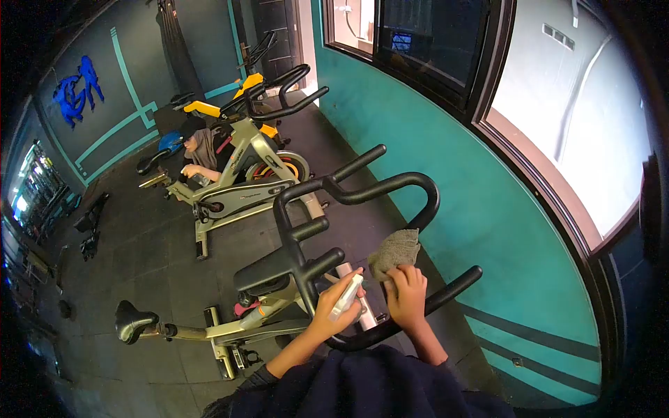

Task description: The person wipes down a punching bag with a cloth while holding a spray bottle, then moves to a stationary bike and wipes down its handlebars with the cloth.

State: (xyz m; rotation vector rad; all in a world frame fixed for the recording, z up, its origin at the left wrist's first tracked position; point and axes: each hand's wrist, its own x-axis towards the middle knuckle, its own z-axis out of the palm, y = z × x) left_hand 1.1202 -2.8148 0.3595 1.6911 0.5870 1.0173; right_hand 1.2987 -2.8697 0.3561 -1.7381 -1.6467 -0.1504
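Note:
My left hand (pixel 326 313) is closed around a spray bottle, whose white head (pixel 346 297) shows above the fingers; its lower part is hidden. Bunched in my right hand (pixel 406 296) is a grey-brown cloth (pixel 396 253), its upper edge up near the curved grip. Both hands are over the black handlebar (pixel 376 182) of an exercise bike, inside its looped bars. The bike's black saddle (pixel 136 322) lies off to the left, and its pale frame (pixel 258 317) runs below my left forearm.
Beyond stands a second exercise bike (pixel 244 193), with a person (pixel 202 150) crouching behind it. A yellow bike (pixel 203 108) is farther back. The green wall (pixel 481 188) with windows runs close along my right. Dark matting (pixel 150 258) covers the floor.

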